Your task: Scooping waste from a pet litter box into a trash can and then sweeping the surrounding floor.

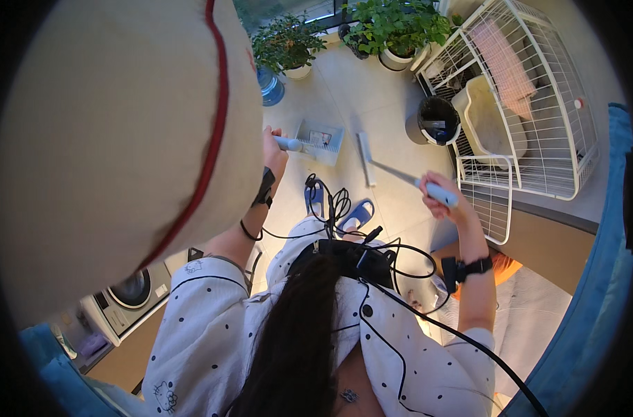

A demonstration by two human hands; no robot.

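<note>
My left hand [275, 147] is closed around the light blue handle of a long-handled dustpan [335, 152], whose toothed pan lies on the tiled floor with some small debris or a printed piece in it. My right hand [437, 194] grips the pale blue handle of a floor broom [366, 159]; its long narrow head is on the floor just right of the dustpan, not touching it. A large cream fabric thing with red piping covers the upper left and hides part of my left forearm.
Potted plants [397, 57] and a blue water jug [270, 87] stand by the window. At right are a black-lined bin [435, 122] and a white wire cage [543, 190] with its door swung out. Black cables [340, 206] hang before me. A washing machine [131, 299] stands at lower left.
</note>
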